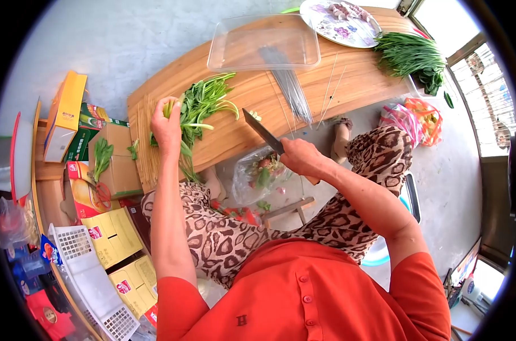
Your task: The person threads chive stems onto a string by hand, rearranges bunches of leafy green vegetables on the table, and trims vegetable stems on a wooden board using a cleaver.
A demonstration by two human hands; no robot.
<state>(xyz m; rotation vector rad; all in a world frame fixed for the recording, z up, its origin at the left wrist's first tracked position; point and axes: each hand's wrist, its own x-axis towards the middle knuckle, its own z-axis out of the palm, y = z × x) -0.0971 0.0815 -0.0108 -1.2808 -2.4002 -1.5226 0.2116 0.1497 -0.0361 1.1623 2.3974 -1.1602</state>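
My right hand [304,157] grips a kitchen knife [262,132], its dark blade pointing up and left over the front edge of the wooden table [235,142]. At the table's left side, my left hand [167,129] is closed around pale green stems [168,108]. Right beside it lies a pile of leafy greens [200,108], some leaves hanging over the edge below. A few small cut stem pieces [255,115] sit near the knife tip. Thin bamboo skewers [143,145] line the table's left end, and a bundle of metal skewers [291,91] lies in the middle.
At the back of the table are a clear plastic box [263,63] and a flowered plate [331,35] with meat pieces. Long green chives [408,55] rest at the right end. A plastic bag of scraps [251,184] is below the table; cartons [111,241] stand left.
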